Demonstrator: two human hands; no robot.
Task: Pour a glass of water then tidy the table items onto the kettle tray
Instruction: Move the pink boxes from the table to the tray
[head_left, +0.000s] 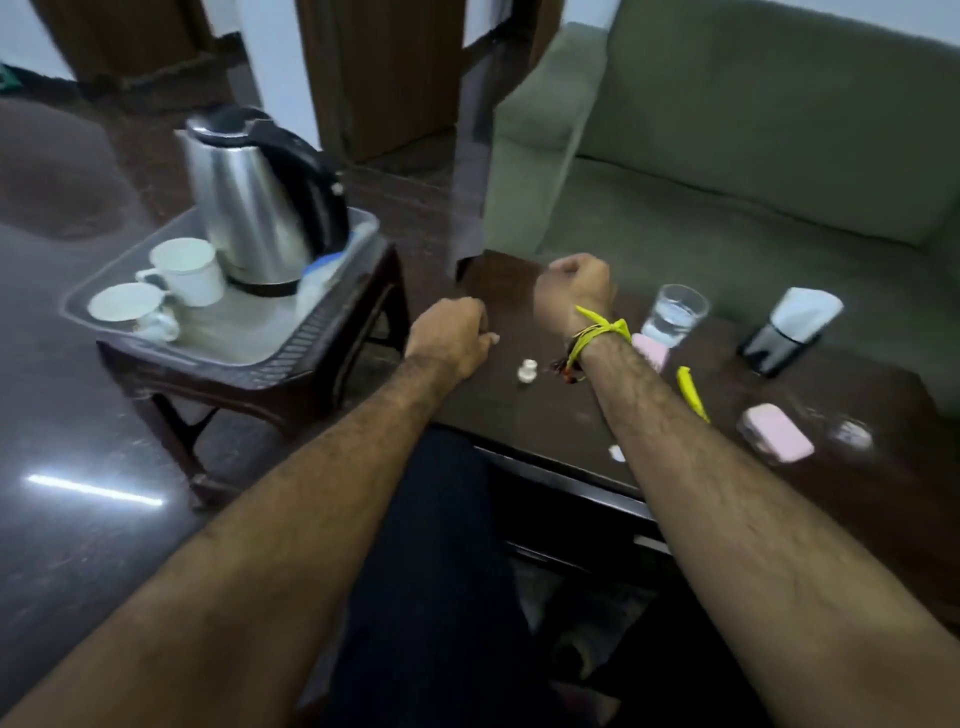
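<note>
Both hands, the left hand (451, 332) and the right hand (576, 291), are hovering over the dark table (519, 415) with fingers curled, gripping nothing visible. The glass of water (672, 316) is standing just beyond the right wrist, while the kettle (254, 202) is sitting on its tray (249, 332) on the side stool.

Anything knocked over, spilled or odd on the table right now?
No spill shows. The glass of water stands upright. The dark container with a white top looks tilted, though the frame is blurred. Small items lie scattered, not yet on the kettle tray.
</note>
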